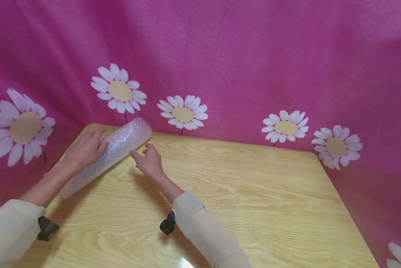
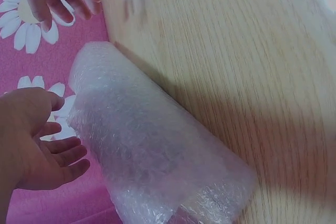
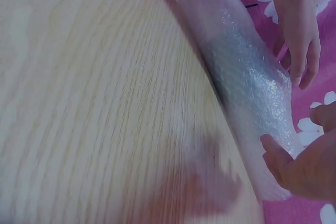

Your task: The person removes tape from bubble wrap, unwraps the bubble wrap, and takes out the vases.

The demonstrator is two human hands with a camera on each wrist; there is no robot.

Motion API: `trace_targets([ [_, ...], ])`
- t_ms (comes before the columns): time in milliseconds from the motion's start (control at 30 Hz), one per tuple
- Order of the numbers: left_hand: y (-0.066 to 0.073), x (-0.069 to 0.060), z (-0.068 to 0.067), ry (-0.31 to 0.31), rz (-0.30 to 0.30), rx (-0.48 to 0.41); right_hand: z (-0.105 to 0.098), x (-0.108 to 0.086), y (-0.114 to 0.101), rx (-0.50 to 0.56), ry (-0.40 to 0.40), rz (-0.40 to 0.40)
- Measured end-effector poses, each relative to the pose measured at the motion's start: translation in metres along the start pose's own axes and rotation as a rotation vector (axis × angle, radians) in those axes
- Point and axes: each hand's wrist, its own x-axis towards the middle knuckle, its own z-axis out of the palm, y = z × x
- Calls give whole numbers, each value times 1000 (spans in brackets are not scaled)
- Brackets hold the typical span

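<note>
A roll of clear bubble wrap [image 1: 120, 145] lies slantwise at the left of the wooden table [image 1: 240, 193]. A darker patch shows through its middle in the right wrist view, but what causes it cannot be made out. My left hand [image 1: 84, 147] is at the roll's left side, fingers loosely extended; the left wrist view shows this hand [image 2: 39, 145] beside the wrap [image 2: 152, 135]. On the other side is my right hand [image 1: 149, 160], fingers spread and slightly bent, just off the roll and holding nothing. Whether the left fingertips touch the wrap cannot be told.
A pink curtain [image 1: 227, 67] with large white daisies hangs behind the table and along both sides. The table's back edge runs close to the roll's far end. Dark wrist cameras [image 1: 168, 223] hang under both light sleeves.
</note>
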Motion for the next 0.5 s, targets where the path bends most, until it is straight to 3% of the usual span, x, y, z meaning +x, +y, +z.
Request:
trace_targets([
  [300, 0, 5, -3, -1, 12, -17, 19, 2, -3, 171, -20, 143],
  [500, -7, 10, 0, -54, 13, -46, 30, 3, 0, 205, 0, 165],
])
